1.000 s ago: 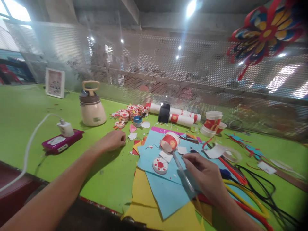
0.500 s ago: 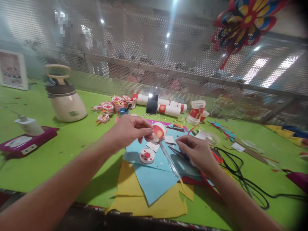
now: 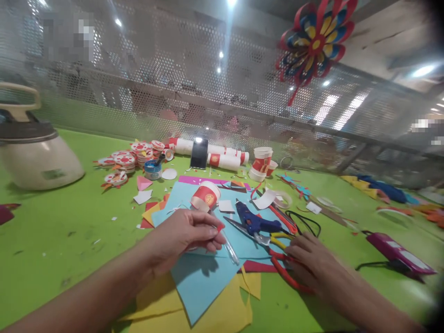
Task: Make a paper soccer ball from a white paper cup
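My left hand (image 3: 190, 233) is closed in a pinch above the light-blue sheets (image 3: 194, 289), with a small red piece (image 3: 220, 227) at its fingertips. My right hand (image 3: 310, 259) is closed around the red and yellow handles of the scissors (image 3: 241, 227), whose blades point left across the blue sheet. A blue glue gun (image 3: 255, 219) lies just behind the blades. Between the hands is a clear stick (image 3: 231, 249). A red and white paper cup (image 3: 207, 194) lies tipped over behind my left hand, which mostly hides whatever is directly under it.
Behind stand a blue jar (image 3: 152, 169), a dark phone (image 3: 199, 154), rolled cups (image 3: 225, 161) and stacked cups (image 3: 262, 162). Red and white turtle-like figures (image 3: 121, 159) sit at left near a large flask (image 3: 41, 159). A purple power strip (image 3: 398, 252) lies at right.
The view has turned right. My right hand has moved from beside the blades onto the scissors' handles. My left hand has come lower and nearer, over where the red and white disc lay.
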The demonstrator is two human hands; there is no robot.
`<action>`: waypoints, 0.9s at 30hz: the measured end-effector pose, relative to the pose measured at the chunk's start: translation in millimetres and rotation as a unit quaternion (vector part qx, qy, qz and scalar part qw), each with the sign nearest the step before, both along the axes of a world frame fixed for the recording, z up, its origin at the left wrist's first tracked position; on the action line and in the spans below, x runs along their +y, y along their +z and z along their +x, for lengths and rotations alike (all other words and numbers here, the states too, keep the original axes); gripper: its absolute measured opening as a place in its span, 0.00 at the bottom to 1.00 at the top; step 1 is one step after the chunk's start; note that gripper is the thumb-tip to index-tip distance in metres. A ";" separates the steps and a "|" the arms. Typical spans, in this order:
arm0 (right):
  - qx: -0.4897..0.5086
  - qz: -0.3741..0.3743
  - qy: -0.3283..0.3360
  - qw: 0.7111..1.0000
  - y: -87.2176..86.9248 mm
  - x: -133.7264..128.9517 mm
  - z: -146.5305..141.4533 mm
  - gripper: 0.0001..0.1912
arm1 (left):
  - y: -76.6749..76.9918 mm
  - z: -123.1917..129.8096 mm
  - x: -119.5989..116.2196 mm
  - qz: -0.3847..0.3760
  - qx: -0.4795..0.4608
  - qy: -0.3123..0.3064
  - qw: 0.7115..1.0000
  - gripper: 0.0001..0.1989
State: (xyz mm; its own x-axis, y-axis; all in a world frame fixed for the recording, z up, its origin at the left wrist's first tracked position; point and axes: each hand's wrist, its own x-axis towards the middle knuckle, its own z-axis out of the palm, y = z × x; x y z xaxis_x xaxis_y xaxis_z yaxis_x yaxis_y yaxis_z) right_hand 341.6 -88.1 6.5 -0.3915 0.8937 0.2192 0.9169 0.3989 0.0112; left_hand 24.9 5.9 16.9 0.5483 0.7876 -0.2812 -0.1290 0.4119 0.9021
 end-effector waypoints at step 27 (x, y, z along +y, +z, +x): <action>0.205 -0.186 -0.097 0.956 -2.0 -10.2 20.7 0.22 | 4.6 -6.9 -2.2 -0.030 -0.039 0.059 0.997 0.19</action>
